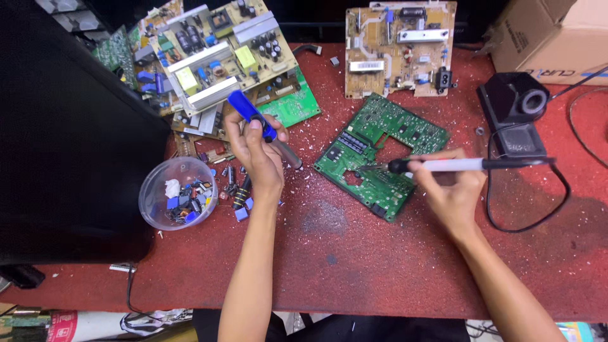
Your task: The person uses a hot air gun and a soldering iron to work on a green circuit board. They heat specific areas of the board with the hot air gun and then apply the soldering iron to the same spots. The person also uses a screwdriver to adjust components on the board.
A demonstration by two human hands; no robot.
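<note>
My right hand [451, 190] grips a soldering iron [465, 165] with a white and black handle; its tip touches the middle of a green circuit board [386, 142] lying on the red table. My left hand [256, 158] holds a blue-handled desoldering pump [253, 117] upright, its grey tip pointing down to the right, a short way left of the green board.
A clear plastic bowl [155, 202] of small parts stands at the left, with loose components beside it. Several tan and green boards [215, 57] are piled at the back left, another tan board [399, 47] at the back. A black iron stand [516, 107] and cardboard box [551, 35] are right.
</note>
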